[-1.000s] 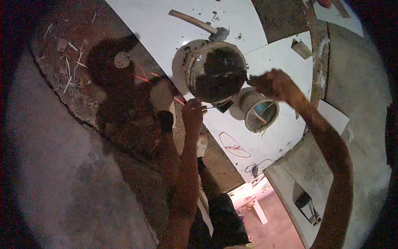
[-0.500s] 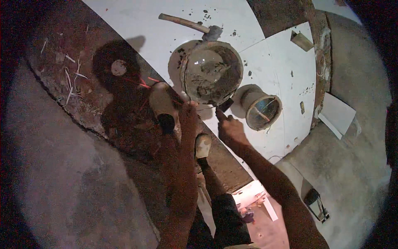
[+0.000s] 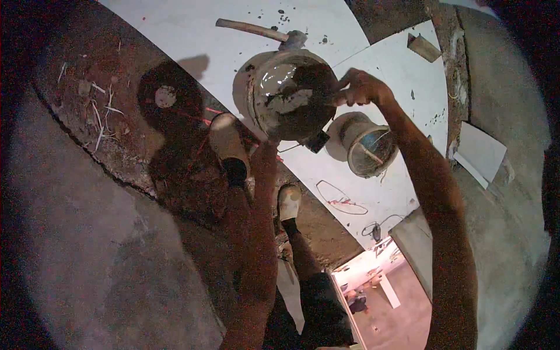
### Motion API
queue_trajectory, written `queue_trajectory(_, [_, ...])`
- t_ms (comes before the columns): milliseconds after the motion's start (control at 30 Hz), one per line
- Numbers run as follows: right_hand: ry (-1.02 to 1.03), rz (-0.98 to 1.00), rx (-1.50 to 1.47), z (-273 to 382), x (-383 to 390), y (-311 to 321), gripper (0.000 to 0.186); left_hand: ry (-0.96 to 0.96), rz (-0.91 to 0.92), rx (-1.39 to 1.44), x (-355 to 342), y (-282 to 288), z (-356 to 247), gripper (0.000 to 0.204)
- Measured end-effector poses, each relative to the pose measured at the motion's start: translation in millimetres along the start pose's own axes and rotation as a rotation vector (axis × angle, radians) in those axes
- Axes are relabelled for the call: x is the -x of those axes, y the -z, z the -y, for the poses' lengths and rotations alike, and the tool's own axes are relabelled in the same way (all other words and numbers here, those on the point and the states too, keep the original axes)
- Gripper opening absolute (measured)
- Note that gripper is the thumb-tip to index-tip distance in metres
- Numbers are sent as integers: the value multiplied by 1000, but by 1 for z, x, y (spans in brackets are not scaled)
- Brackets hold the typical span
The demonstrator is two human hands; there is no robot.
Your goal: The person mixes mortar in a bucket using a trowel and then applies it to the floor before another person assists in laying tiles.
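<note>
A round bucket [image 3: 252,99] of wet grey mortar [image 3: 291,100] stands on a white board. My left hand [image 3: 267,149] is closed at its near left rim, fingers partly in shadow. At the right rim my right hand [image 3: 363,88] has its fingers curled inward over the edge; what they grip is too dark to make out. A flat black piece [image 3: 317,142] lies against the near side of the bucket, beside a thin wire. Right of it, a smaller tilted bucket [image 3: 356,157] with a wire handle has a stick inside.
A hammer [image 3: 251,27] with a wooden handle lies beyond the bucket. The white board [image 3: 402,76] bears dark crumbs, a channel-shaped offcut [image 3: 424,48] and a loop of wire [image 3: 341,203]. My shoes [image 3: 289,201] stand by a brightly lit opening [image 3: 402,291] in the floor.
My right hand has left the black piece at the near rim and moved up and right to the bucket's right rim. The left hand stays at the near left rim.
</note>
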State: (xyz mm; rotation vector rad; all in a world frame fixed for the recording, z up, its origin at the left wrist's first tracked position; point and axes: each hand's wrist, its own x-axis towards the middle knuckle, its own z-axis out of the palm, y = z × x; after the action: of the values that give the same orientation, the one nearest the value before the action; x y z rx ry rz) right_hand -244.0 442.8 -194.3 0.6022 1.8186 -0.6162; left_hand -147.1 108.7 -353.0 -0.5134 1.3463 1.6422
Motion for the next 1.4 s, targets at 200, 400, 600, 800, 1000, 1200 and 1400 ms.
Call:
queue_trajectory(200, [361,-403,441,18,61,-47,31,-3,-85,-188,17,-2,-26,31])
queue_trajectory(400, [202,-448,456,4,130,-116,29,-234,-27,-391,36,-39,-78,32])
queue_trajectory(600, [32,-190,346,41,58,-151,21,-554,-50,-680,15,2,-41,34])
queue_trajectory(800, [166,-300,-54,-61,12,-82,28,-63,-24,-475,10,-35,-34,31])
queue_trajectory(1000, [274,-320,47,12,83,-62,31,40,-15,-123,0,20,-6,31])
queue_trajectory(1200, [615,-790,30,8,160,-116,29,90,-15,-86,15,-19,-43,27])
queue_trajectory(1400, [372,-560,-98,33,141,-168,21,-138,-131,142,20,-21,-42,23])
